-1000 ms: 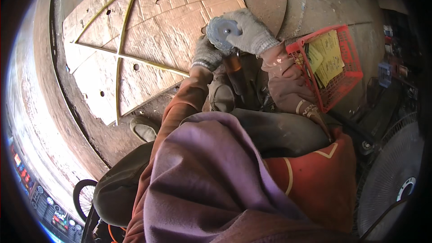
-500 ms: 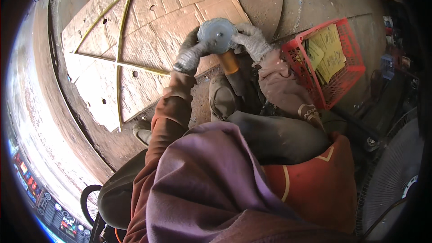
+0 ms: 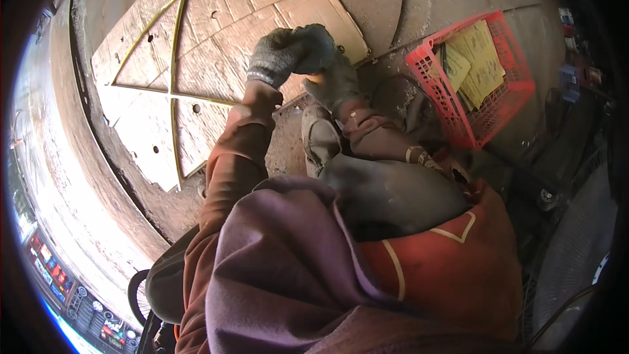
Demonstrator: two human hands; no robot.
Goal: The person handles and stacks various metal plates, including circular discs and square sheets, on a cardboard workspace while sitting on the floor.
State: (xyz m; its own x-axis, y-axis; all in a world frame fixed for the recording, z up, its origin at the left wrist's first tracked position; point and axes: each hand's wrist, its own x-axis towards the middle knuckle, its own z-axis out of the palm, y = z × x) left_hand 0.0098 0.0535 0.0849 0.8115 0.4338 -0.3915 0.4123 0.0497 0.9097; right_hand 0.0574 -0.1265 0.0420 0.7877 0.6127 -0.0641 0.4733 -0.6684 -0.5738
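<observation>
In the middle of the view both hands are in grey knit gloves and close together. My left hand (image 3: 288, 54) arches over the top from the left, its fingers curled down round the disc end of what looks like an angle grinder. Lower and to the right, my right hand (image 3: 336, 83) is closed round the tool from the side. Only a small orange patch of the angle grinder (image 3: 316, 79) shows between the gloves; its disc and grip are mostly hidden. My shoe (image 3: 320, 134) is just below the hands.
A big cardboard sheet (image 3: 246, 23) lies on the floor to the left, with thin yellowish strips (image 3: 172, 94) crossed on it. At right stands a red plastic crate (image 3: 453, 106) holding yellow papers (image 3: 483, 59). A fan (image 3: 576, 236) stands at the lower right.
My left hand has moved over the grinder's disc, which now is covered. My right hand has shifted from the disc's right edge to lower down on the tool.
</observation>
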